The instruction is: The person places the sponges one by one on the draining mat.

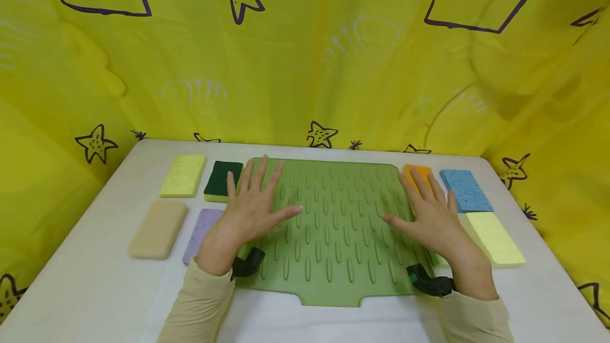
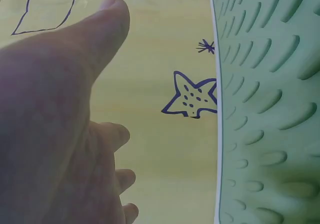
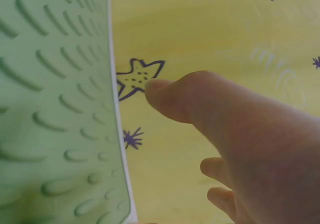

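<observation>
Evidently our left hand (image 1: 250,211) and right hand (image 1: 434,222) hover, each grip spread wide and holding nothing, over the green, ribbed, rubbery-looking mat (image 1: 333,237) on the white table (image 1: 95,263); we judge it light, bendy and non-slip, best pinched at its front tab (image 1: 331,299).

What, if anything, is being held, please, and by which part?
Nothing is held: the left hand and right hand are spread open at either side of the green mat.

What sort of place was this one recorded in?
Probably a makeshift recording booth indoors, though the room beyond is hidden: patterned yellow sheeting hangs behind and beside a white table, where sponges lie on both sides of a green mat.
</observation>
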The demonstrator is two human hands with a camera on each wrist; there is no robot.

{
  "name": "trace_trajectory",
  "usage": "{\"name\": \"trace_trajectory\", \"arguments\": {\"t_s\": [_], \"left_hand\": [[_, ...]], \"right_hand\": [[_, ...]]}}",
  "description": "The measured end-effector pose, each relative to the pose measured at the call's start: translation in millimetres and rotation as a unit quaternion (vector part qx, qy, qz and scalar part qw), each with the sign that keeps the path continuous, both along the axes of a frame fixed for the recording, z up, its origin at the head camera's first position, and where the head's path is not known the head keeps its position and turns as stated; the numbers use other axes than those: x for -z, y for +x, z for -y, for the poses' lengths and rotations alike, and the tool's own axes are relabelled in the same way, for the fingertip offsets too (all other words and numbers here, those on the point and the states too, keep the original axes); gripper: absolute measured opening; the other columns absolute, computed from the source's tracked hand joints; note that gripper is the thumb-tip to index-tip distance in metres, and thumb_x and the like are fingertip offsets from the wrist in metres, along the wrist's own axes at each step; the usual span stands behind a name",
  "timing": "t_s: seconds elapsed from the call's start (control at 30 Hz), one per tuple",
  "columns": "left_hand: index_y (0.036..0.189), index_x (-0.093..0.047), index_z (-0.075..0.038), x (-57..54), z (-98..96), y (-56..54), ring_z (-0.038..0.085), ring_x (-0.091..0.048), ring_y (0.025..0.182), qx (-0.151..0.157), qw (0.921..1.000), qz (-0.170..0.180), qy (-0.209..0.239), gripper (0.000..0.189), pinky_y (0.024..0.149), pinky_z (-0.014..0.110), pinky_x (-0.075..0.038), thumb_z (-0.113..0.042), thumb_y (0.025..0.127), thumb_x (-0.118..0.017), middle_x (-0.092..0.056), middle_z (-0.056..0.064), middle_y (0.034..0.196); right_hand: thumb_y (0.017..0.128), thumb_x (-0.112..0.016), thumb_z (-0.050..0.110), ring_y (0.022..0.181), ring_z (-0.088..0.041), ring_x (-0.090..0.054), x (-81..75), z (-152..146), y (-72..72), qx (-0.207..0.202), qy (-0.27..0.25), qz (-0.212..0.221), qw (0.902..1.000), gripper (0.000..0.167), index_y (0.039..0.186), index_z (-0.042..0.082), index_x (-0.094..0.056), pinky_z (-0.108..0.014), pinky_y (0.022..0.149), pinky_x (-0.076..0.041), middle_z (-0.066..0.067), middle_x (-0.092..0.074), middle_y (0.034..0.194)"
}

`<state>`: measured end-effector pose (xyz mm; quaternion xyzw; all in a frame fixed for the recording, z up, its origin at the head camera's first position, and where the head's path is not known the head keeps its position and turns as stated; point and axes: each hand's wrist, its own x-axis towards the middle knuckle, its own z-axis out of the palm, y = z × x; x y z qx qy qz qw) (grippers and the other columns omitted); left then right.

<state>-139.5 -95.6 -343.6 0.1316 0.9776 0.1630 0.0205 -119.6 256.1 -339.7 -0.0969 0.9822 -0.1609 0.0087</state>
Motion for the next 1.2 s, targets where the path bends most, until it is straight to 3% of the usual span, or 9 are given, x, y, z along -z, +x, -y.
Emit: {"name": "trace_trajectory", "arguments": {"t_s": [0.27,0.5,0.7,1.0,1.2], "left_hand": [[0.161,-0.008,-0.021,-3.1,15.9,7.2,0.041,0.002,0.154,0.018,0.9996,-0.003,-0.02,0.099,0.114,0.073,0.002,-0.069,0.088,-0.055,0.0,0.013,0.168],[0.161,-0.011,-0.019,6.4,40.6,15.3,0.043,-0.001,0.153,0.046,0.9989,-0.005,-0.009,0.101,0.113,0.075,0.0,-0.064,0.087,-0.061,0.002,0.011,0.168],[0.161,-0.012,-0.019,13.9,58.2,22.0,0.043,-0.002,0.153,0.048,0.9988,0.005,0.005,0.102,0.113,0.075,0.0,-0.063,0.086,-0.064,-0.002,0.013,0.168],[0.16,-0.014,-0.014,20.2,67.4,30.2,0.046,-0.006,0.151,0.055,0.9977,0.04,0.006,0.109,0.111,0.077,-0.002,-0.062,0.081,-0.071,-0.009,0.018,0.166],[0.159,-0.021,-0.011,21.3,76.2,39.2,0.047,-0.011,0.15,0.065,0.9971,0.038,-0.007,0.11,0.11,0.078,-0.005,-0.065,0.077,-0.072,-0.014,0.017,0.165]], "right_hand": [[0.088,-0.066,0.056,0.15,-0.051,0.0,7.4,-12,5.0,-0.022,0.009,0.009,0.9997,0.097,0.161,0.018,-0.015,-0.081,0.106,0.001,-0.019,-0.008,0.166],[0.088,-0.067,0.054,0.148,-0.053,-0.006,13.1,-21,8.4,-0.028,0.003,0.008,0.9996,0.095,0.16,0.018,-0.017,-0.082,0.105,-0.003,-0.021,-0.012,0.165],[0.088,-0.07,0.049,0.147,-0.054,-0.009,16.4,-24,11.0,-0.04,-0.006,0.006,0.9992,0.094,0.16,0.017,-0.019,-0.083,0.103,-0.007,-0.021,-0.015,0.164],[0.085,-0.074,0.044,0.143,-0.058,-0.017,25.8,-38,18.7,-0.048,-0.007,0.009,0.9988,0.092,0.156,0.006,-0.028,-0.084,0.099,-0.014,-0.026,-0.023,0.161],[0.085,-0.074,0.042,0.14,-0.061,-0.018,31.9,-47,23.0,-0.054,-0.021,0.005,0.9983,0.091,0.156,0.007,-0.029,-0.082,0.1,-0.015,-0.028,-0.024,0.159]]}}
